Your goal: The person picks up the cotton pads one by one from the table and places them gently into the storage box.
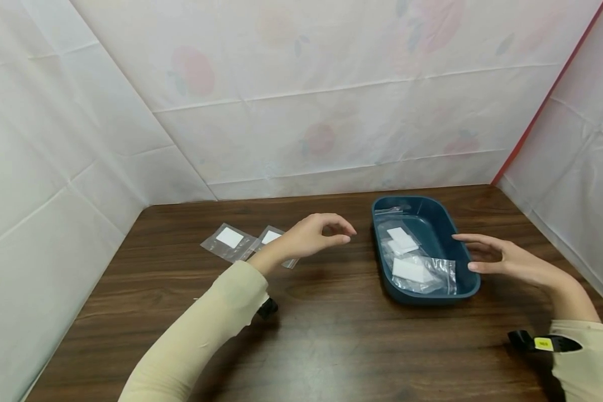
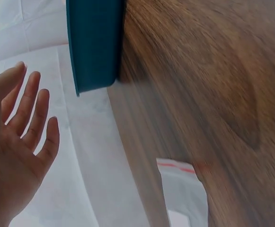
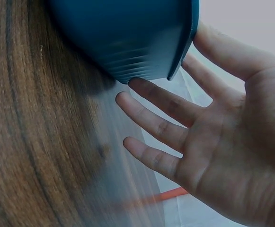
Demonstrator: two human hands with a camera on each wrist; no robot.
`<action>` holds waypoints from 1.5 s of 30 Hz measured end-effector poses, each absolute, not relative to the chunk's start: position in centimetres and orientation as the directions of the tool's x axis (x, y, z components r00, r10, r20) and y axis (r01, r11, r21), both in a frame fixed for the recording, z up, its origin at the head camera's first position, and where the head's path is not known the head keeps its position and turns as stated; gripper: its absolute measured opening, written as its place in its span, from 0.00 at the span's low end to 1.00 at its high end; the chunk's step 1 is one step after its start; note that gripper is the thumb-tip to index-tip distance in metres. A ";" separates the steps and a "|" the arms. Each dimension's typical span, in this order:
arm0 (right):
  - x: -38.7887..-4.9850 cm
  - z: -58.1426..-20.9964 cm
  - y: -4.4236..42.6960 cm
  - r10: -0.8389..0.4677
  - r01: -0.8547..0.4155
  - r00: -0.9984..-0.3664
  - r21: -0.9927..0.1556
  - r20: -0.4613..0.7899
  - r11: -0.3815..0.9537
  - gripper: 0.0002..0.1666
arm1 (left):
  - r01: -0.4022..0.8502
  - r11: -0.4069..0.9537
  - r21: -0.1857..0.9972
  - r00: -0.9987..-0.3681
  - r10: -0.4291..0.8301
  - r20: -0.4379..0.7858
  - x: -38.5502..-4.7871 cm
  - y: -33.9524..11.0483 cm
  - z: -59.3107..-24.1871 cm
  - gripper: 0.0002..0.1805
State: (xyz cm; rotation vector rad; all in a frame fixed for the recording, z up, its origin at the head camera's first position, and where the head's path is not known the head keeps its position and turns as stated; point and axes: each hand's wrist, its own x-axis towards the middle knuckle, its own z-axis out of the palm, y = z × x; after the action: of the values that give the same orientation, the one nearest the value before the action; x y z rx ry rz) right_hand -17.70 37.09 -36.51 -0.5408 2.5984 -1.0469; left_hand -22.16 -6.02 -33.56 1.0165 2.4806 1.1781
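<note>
My left hand hangs above the table, between the bags and the bin, with relaxed fingers and nothing held. In the left wrist view its fingers are apart from the bin. At the right side of the dark blue plastic bin, my right hand has its thumb and index fingertip at the rim; the other fingers spread loosely beside the outer wall in the right wrist view. Several clear zip-lock bags with white rectangular pieces lie inside. Left of the bin, a zip-lock bag and another zip-lock bag, partly behind my left forearm, lie flat.
The dark wooden table meets white patterned sheeting at the back and sides. A black wrist strap with a yellow label is on the right sleeve. The bin stands towards the table's right side.
</note>
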 end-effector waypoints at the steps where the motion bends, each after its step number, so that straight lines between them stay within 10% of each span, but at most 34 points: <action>1: -17.7 -36.5 37.1 -0.446 -0.235 -0.887 -0.713 -0.121 0.661 0.36 | 0.489 0.438 0.754 -0.743 0.663 0.097 -22.1 -6.3 -33.6 0.10; 45: -18.0 -36.9 37.4 -0.452 -0.235 -0.885 -0.734 -0.109 0.637 0.35 | 0.385 0.523 0.761 -0.841 0.538 0.056 -22.0 -13.8 -36.3 0.12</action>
State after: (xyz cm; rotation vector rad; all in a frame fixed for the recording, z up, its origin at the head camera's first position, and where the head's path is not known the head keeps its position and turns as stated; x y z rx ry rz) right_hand -17.97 37.36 -36.95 -0.5552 2.5773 -1.0962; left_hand -22.02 -13.78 -36.29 0.7894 2.5740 1.2158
